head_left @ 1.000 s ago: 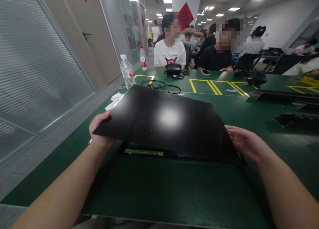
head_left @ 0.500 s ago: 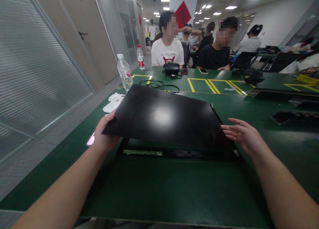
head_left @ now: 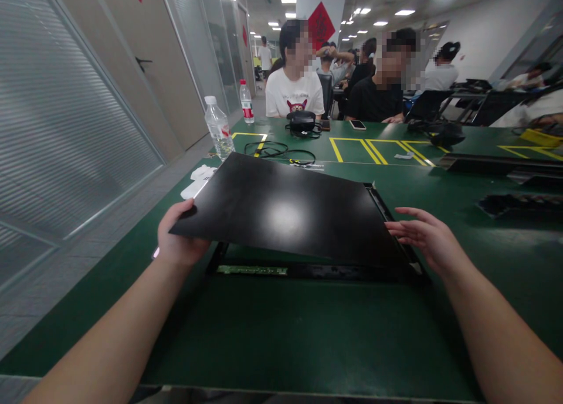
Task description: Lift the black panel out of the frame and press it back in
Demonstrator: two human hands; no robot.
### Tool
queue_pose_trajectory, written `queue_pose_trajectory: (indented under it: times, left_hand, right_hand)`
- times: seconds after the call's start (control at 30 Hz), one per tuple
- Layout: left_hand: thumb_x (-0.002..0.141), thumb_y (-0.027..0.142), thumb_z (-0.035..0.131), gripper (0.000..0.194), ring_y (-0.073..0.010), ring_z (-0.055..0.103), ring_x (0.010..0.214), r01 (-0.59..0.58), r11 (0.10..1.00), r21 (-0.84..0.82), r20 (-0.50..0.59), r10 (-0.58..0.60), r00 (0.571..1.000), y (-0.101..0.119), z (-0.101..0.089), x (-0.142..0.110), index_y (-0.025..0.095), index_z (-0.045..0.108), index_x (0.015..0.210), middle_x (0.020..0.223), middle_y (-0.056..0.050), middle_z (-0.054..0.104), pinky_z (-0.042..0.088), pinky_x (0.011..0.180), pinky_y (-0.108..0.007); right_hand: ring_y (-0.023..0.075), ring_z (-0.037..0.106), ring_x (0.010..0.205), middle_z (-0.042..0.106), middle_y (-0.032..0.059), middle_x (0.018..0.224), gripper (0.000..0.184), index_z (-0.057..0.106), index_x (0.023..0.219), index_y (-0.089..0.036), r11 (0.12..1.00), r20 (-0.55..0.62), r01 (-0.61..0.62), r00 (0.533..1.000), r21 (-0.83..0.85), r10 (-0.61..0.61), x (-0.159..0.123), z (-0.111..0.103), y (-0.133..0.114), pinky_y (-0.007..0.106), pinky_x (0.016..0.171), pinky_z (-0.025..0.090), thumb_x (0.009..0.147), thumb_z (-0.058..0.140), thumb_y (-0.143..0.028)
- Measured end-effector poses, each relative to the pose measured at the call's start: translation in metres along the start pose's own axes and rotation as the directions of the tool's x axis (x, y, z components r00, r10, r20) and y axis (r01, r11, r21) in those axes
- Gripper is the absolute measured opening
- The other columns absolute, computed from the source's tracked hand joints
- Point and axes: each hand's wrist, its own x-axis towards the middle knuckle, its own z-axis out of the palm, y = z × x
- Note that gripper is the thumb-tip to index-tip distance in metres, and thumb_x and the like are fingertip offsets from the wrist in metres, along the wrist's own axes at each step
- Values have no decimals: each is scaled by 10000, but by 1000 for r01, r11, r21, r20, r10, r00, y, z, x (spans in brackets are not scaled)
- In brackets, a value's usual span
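1. Green bench (head_left: 281, 333) lies nearest us, bearing a black frame (head_left: 343, 272) with a circuit strip (head_left: 253, 270) along its near side.
2. Above it, our left hand (head_left: 180, 240) has its grip clamped on the glossy panel (head_left: 246, 199), left side raised; our right hand (head_left: 428, 240) is open, fingertips at the right edge.
3. We seem mid-handling; moving the panel calls for even support.
4. Farther left stands a clear bottle (head_left: 219, 128).

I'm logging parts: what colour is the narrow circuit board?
The narrow circuit board is green; clearest in head view.
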Motion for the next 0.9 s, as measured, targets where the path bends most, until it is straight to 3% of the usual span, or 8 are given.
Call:
queue_pose_trajectory:
  times: [0.27,0.53,0.73,0.9]
  left_hand:
    - [709,183,615,125,-196,677,495,5,1000,-22,21,-4,1000,0,9,-7,160,710,785,627,-48,766,596,548,-286]
    - [663,190,658,172,-235,741,631,-20,1000,20,115,17,993,-6,3,-5,153,738,810,647,-55,768,632,628,-299]
    - [681,194,678,499,-294,785,908,-40,995,96,248,15,969,-13,1,-3,185,768,1171,918,-44,835,644,822,-357]
    - [716,205,682,623,-317,773,1008,-47,985,163,306,-5,952,-16,-2,-3,198,713,1339,1059,-53,832,633,879,-386]
  right_hand:
    - [125,559,568,791,102,858,456,697,1021,-198,1000,-6,29,1000,-8,-29,4,0,4,216,453,377,581,763,-298]
    - [96,484,481,779,102,801,401,708,991,-193,998,-23,62,998,-32,-63,7,0,8,215,421,338,614,759,-321]
    - [105,498,473,766,90,762,292,715,948,-198,995,-84,34,996,-96,-42,9,-2,8,221,424,360,669,711,-284]
    - [125,542,513,759,82,744,266,720,950,-199,988,-91,37,995,-149,-51,16,-6,14,218,434,363,698,707,-282]
